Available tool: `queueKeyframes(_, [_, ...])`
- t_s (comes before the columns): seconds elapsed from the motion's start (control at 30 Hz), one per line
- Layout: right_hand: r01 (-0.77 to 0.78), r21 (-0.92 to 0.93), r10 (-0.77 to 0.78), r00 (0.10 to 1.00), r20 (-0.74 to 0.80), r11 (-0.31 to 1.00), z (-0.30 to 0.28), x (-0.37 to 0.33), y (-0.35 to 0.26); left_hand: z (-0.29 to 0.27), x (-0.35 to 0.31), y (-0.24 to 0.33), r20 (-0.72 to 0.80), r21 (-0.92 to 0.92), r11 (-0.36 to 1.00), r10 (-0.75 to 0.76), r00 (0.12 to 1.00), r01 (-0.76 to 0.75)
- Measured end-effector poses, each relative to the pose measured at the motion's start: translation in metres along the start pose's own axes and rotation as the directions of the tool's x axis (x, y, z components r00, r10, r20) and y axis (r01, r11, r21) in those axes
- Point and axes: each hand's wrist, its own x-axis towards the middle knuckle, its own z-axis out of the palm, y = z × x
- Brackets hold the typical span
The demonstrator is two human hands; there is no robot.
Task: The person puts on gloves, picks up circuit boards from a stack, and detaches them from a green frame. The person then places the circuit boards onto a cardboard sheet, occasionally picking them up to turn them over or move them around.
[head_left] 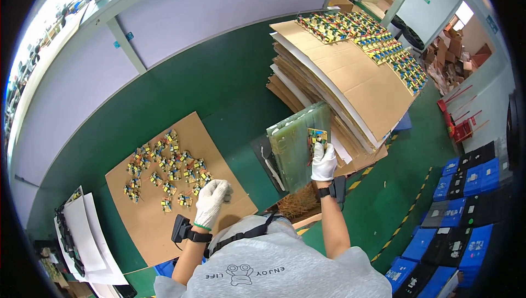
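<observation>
My right hand [324,163], in a white glove, grips a small circuit board [317,136] with yellow, green and dark parts. It holds the board upright against a block of translucent greenish sheets [298,150]. My left hand [213,202], also gloved, is curled closed over the near right side of a flat cardboard sheet [153,226]. Whether anything sits inside its fingers is hidden. Just beyond it, several small circuit boards [174,174] lie scattered on that cardboard.
A tall stack of cardboard sheets [350,78] rises at the right, with rows of circuit boards [378,40] on top. White sheets [90,237] lie at the far left. Blue and black bins [422,243] stand on the floor at right. A box of brownish clippings [298,203] sits below the table edge.
</observation>
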Motion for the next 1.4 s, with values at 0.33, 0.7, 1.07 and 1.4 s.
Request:
queueKeyframes(0.33, [-0.154,0.037,0.156,0.985,-0.068,0.987,0.017,0.004,0.005,0.002,-0.002,-0.024,-0.006,-0.021,1.000,-0.014,1.000,0.014])
queueKeyframes(0.7, [-0.232,0.533,0.330,0.939,-0.094,0.814,0.002,-0.044,-0.053,0.016,-0.019,-0.011,0.113,-0.053,0.998,-0.027,0.993,0.034])
queueKeyframes(1.07, [-0.147,0.483,-0.142,0.847,0.512,0.863,0.026,-0.151,-0.122,0.008,-0.040,-0.004,0.156,-0.598,0.795,-0.002,0.988,0.097])
queueKeyframes(1.4, [-0.156,0.131,-0.050,0.437,0.898,0.979,0.076,-0.163,-0.189,-0.101,-0.092,-0.028,-0.031,-0.453,0.884,-0.148,0.989,0.118])
